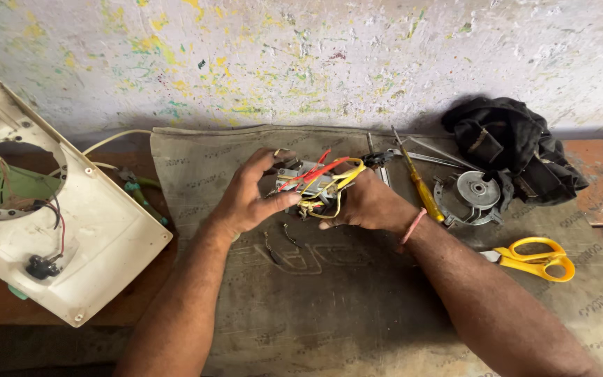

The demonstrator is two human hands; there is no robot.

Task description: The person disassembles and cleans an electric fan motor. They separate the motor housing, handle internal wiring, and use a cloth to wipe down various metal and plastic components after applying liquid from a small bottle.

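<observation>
1. Worn burlap mat (329, 307) covers the tabletop under a paint-flecked wall.
2. Left hand (249, 199) and right hand (368, 206) meet mid-mat, fingers curled round a small wired part (315, 185) with red and yellow leads, held just above the mat.
3. Yellow scissors (535, 258) right; white fan housing (71, 230) left.
4. Farther back: screwdriver (420, 185), metal hub (476, 190), black cloth (518, 146).

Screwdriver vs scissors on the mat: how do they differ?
The screwdriver is a long thin stick with a yellow handle and metal shaft; the scissors are broad, with two yellow loop handles. The screwdriver lies steeply angled close beside the right hand; the scissors lie nearly flat, further right, away from both hands. Both rest untouched on the grey mat and have yellow handles.
</observation>
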